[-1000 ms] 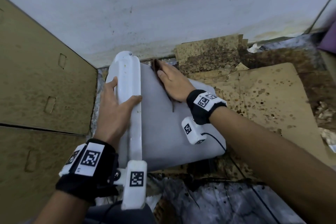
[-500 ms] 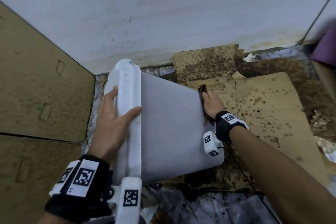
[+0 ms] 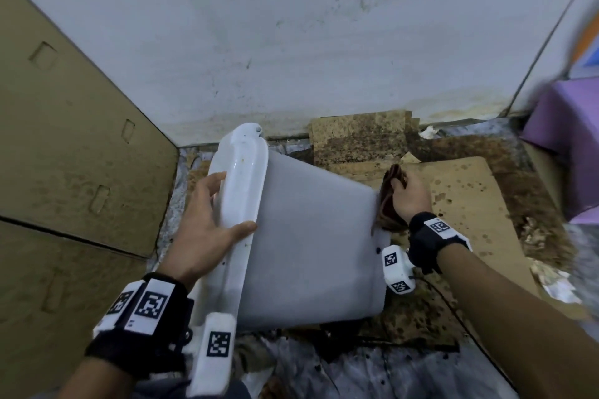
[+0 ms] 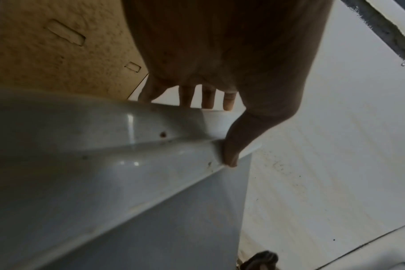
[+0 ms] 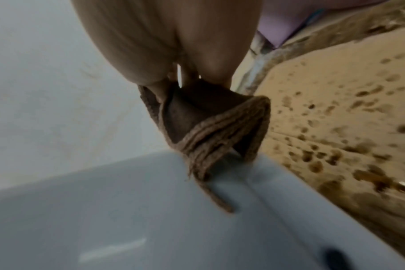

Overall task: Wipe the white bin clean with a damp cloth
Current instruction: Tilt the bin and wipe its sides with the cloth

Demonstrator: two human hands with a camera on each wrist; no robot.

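We find the white rigid plastic bin (image 3: pixel 311 246) tipped on its side on stained cardboard. Our left hand (image 3: pixel 207 227) clasps its glossy rim, fingers and thumb wrapped; our right hand (image 3: pixel 410 199) pinches the brown ribbed cloth (image 5: pixel 217 131) against the base edge. The bin looks light and slippery; the rim seems the securest hold.

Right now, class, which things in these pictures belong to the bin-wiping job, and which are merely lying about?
Belonging to the job:
- white plastic bin, lying on its side
- brown ribbed cloth, at the bin's base edge
- left hand, gripping the bin's rim
- right hand, holding the cloth

Lying about:
- stained flat cardboard sheet on the floor
- upright brown cardboard panel
- purple box
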